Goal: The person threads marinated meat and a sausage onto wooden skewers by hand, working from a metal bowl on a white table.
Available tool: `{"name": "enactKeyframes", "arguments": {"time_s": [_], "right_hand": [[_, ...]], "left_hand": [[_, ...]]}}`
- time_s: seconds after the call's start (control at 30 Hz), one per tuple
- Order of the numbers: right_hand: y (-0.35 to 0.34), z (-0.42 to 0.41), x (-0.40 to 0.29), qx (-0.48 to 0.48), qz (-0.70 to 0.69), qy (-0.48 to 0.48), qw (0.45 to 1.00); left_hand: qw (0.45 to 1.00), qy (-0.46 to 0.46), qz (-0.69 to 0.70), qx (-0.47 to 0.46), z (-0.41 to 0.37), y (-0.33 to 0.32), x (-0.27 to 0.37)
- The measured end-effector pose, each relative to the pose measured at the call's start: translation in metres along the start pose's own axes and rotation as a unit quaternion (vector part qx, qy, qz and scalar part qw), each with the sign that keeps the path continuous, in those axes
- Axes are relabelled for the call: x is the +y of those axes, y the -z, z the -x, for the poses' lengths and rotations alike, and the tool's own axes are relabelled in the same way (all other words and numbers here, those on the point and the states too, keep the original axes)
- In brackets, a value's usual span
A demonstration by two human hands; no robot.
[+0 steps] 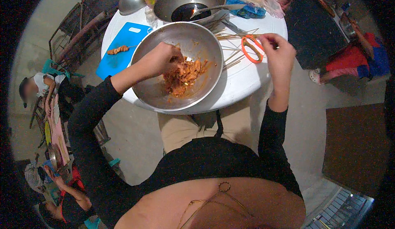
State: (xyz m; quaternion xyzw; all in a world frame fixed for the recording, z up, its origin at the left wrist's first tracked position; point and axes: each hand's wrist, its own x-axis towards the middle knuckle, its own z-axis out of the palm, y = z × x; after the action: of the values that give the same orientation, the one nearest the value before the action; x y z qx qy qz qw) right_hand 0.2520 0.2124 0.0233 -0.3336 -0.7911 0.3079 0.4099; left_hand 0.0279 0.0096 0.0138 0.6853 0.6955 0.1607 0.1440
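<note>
My left hand (169, 58) reaches into a wide stainless steel bowl (145, 87), its fingers curled into a heap of orange-brown marinated meat pieces (185, 78). The fingertips are partly hidden by the hand. Over the right side of the table, my right hand (280, 50) is raised with thumb and forefinger pinched together. A pale tip shows between these fingers, seemingly the end of a bamboo skewer mostly hidden by the hand. Just left of it lie orange-handled scissors (253, 50). Several bare bamboo skewers (231, 58) are spread between bowl and scissors.
On the white round table (247, 87), a blue cutting board (118, 65) carries one skewer of meat (118, 50). Behind the bowl stands a metal pan (160, 7) with dark liquid and a ladle (219, 8). Plastic bags (247, 5) lie behind. Other people sit left and right.
</note>
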Motion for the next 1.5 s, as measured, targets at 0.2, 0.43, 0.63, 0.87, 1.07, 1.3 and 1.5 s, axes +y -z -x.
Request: {"name": "enactKeyframes", "arguments": {"time_s": [0.2, 0.43, 0.63, 0.87, 1.07, 1.3, 1.5], "right_hand": [[0.028, -0.007, -0.009, 0.159, -0.134, 0.009, 0.978], [0.042, -0.010, -0.007, 0.135, -0.181, 0.018, 0.974], [0.020, -0.035, 0.027, 0.075, -0.183, -0.084, 0.977], [-0.054, -0.081, 0.084, -0.012, 0.181, 0.025, 0.983], [-0.114, -0.096, 0.063, -0.289, 0.121, 0.250, 0.916], [-0.151, -0.099, 0.071, -0.357, 0.132, 0.313, 0.870], [-0.138, -0.091, 0.067, -0.356, 0.191, 0.377, 0.834]], "left_hand": [[1.000, 0.003, -0.002, 0.002, 0.003, -0.006, 0.002], [0.999, -0.003, 0.030, -0.011, 0.008, -0.007, -0.007], [0.997, 0.051, 0.055, -0.031, 0.008, -0.009, -0.009], [0.999, 0.026, 0.027, -0.016, 0.009, -0.007, -0.005], [0.999, 0.011, 0.042, -0.008, 0.008, -0.012, -0.010], [0.999, 0.031, 0.027, -0.004, 0.016, -0.010, -0.006], [0.997, 0.071, 0.005, -0.034, 0.019, -0.009, -0.011]]}}
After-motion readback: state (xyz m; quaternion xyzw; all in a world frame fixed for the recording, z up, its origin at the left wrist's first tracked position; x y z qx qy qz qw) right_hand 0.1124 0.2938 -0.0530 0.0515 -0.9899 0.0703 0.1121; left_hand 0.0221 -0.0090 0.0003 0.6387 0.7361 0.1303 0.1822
